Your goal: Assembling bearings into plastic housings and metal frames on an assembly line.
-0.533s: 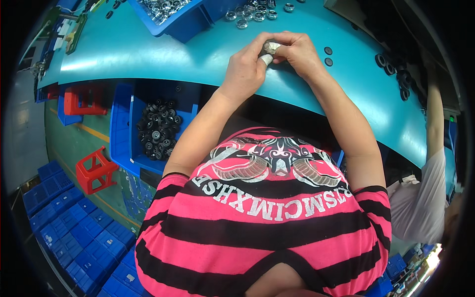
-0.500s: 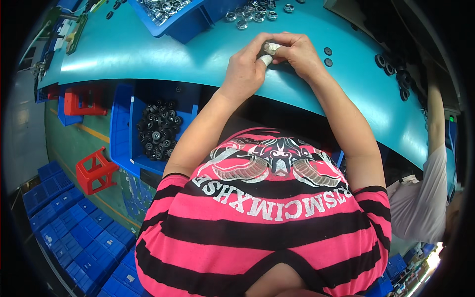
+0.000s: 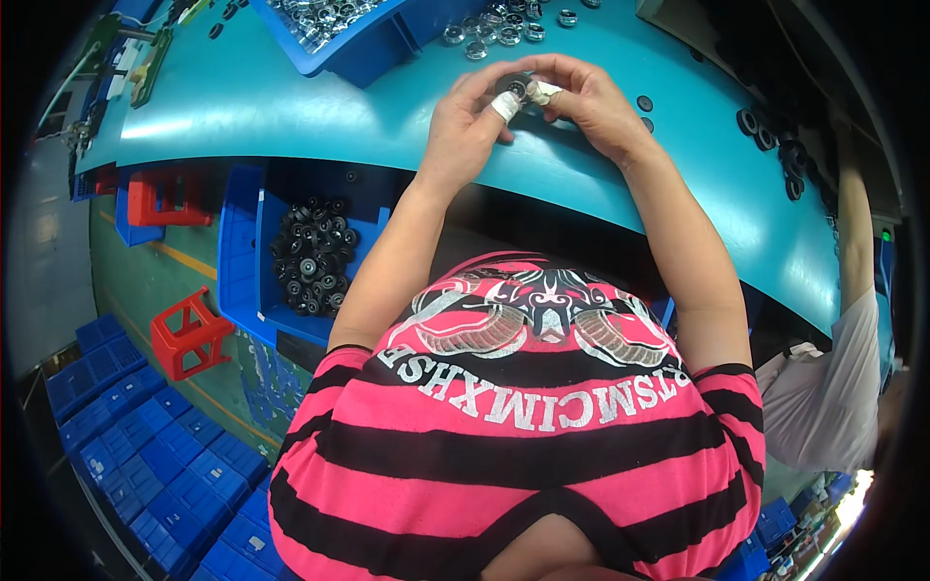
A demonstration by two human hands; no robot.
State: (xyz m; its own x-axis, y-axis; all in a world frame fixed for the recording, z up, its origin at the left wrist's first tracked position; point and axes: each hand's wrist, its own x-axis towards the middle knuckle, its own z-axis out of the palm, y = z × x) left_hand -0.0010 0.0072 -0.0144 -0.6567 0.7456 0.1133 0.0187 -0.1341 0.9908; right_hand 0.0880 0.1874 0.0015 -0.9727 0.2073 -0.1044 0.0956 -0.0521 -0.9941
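Together, left hand (image 3: 465,126) and right hand (image 3: 591,102) fingers pinch a small black wheel (image 3: 513,89), its flat face upward.

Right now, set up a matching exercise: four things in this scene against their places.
Things:
1. small black wheel
2. heap of black wheels
3. red stool
4. shiny metal rings

Places:
A. on the floor, lower left
B. between the fingertips of both hands
C. in the blue bin below the table edge
D. loose on the teal table beyond the hands

Pairs: 1-B, 2-C, 3-A, 4-D
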